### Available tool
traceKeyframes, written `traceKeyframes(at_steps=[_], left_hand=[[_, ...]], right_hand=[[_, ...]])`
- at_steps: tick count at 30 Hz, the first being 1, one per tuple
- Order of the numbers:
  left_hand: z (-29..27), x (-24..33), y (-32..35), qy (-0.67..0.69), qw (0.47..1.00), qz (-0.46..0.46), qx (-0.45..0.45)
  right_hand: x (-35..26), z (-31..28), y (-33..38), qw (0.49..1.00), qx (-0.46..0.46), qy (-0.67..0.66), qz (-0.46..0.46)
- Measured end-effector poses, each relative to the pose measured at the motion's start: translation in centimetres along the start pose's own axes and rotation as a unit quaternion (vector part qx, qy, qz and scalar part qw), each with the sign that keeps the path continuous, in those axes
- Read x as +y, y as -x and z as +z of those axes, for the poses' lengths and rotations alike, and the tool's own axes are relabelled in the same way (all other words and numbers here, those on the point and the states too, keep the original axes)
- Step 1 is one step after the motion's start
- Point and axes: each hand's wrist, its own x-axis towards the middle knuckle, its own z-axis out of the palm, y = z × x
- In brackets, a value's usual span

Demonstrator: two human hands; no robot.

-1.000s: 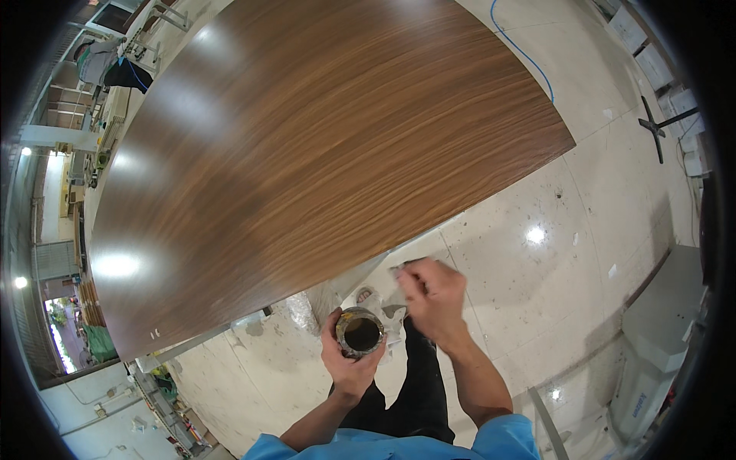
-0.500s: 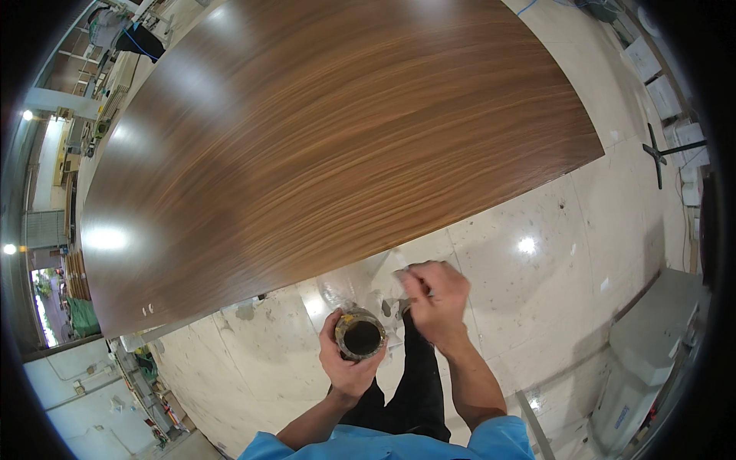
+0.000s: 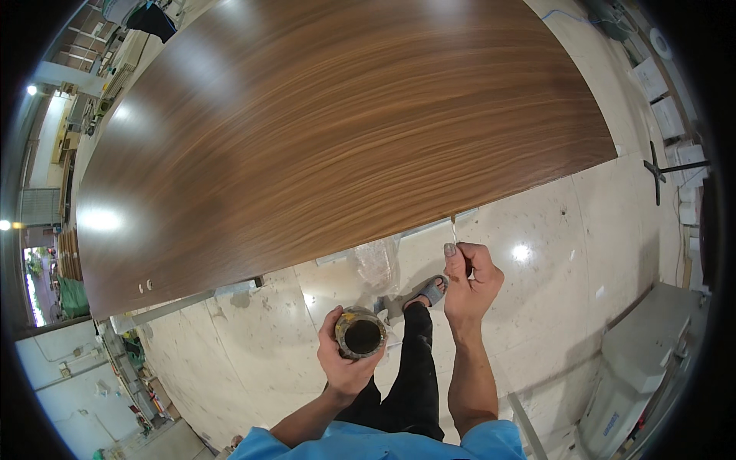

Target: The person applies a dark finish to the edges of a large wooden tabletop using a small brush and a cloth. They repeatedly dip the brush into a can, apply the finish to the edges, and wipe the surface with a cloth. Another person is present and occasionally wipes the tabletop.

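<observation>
My left hand (image 3: 345,369) is wrapped round a round, paint-stained jar (image 3: 359,313), held upright in front of my legs. Its mouth is uncovered and the inside looks dark. Between the thumb and fingers of my right hand (image 3: 472,285) is a thin, pale stick with a brown tip, like a small brush (image 3: 454,231). That tip meets the near edge of a large brown wood-grain panel (image 3: 345,153), or is very close to it; contact is hard to tell. The panel spreads across most of the view ahead of me.
Pale, spotted floor tiles (image 3: 529,299) lie under my feet. Clear plastic film (image 3: 376,264) sits by the panel's near edge. At the lower right stands a grey machine housing (image 3: 644,337); a black-footed stand (image 3: 657,170) and white boxes (image 3: 652,79) are at the far right.
My right hand has moved forward and right, bringing the brush tip to the panel's near edge. A sandalled foot now shows ahead of me. My left hand still holds the jar.
</observation>
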Motion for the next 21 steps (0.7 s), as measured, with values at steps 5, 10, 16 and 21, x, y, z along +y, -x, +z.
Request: traceKeyframes(at_steps=[5,10,16,21], left_hand=[[-0.9,-0.6,0.2,0.002,1.000,-0.009,0.005],[-2.3,-1.4,0.3,0.000,1.000,-0.009,0.022],[-2.9,-1.7,0.8,0.003,1.000,-0.021,0.023],[-3.5,-2.3,0.7,0.008,0.999,-0.024,0.035]], right_hand=[[-0.1,2.8,1.8,0.977,-0.126,0.096,-0.142],[-0.8,2.6,1.9,0.994,-0.071,0.049,-0.060],[-1.5,4.0,3.4,0.966,-0.131,0.149,-0.164],[-1.5,4.8,3.6,0.957,-0.094,0.128,-0.242]])
